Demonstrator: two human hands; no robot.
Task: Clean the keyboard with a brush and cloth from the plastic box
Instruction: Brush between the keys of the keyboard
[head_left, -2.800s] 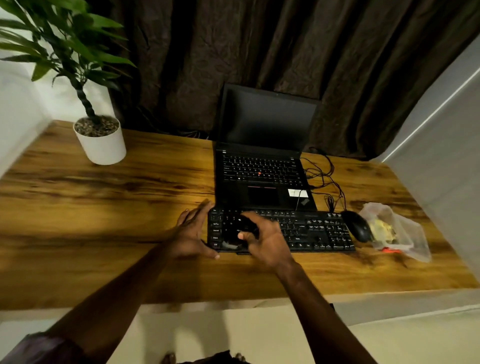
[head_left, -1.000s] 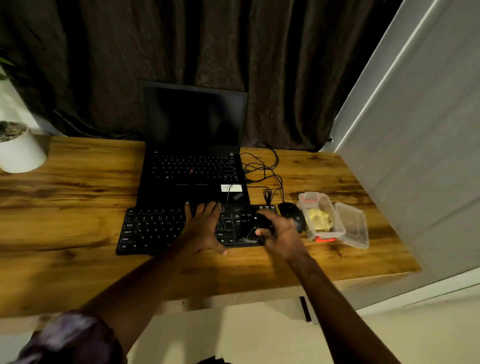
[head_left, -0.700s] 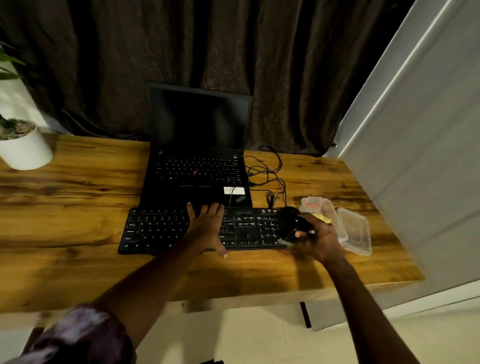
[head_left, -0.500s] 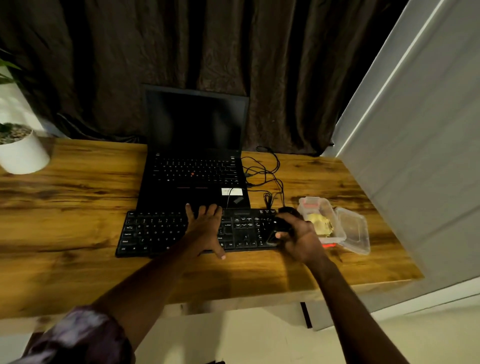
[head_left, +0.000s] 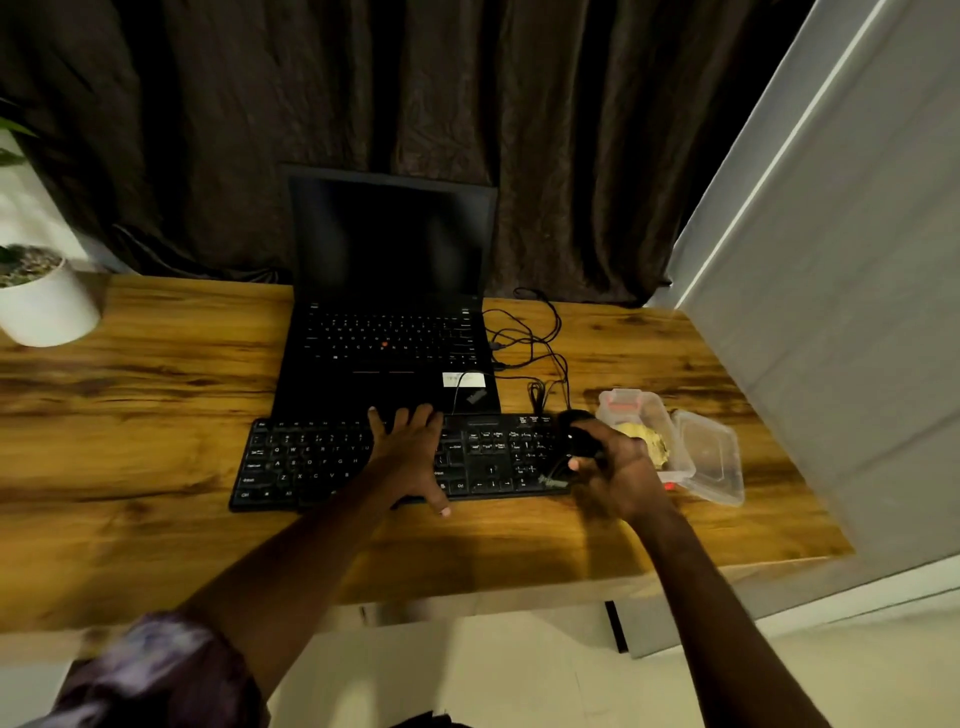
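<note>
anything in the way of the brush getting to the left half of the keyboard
Yes: the left hand lies flat across the middle of the keyboard, between the brush held in the right hand and the left keys.

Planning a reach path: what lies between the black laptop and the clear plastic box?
Thin black cables and a black mouse on the wooden desk; head view.

I am reading white letters on the keyboard (head_left: 311, 462): Q, W, E, R, T, Y along one row, A, S, D, F, G, H under it, then Z, X, C, V. My left hand (head_left: 410, 457) is covering the keyboard's middle keys. Just behind the keyboard, the laptop's (head_left: 389, 358) white sticker (head_left: 464, 379) is showing marks too blurred to read.
</note>
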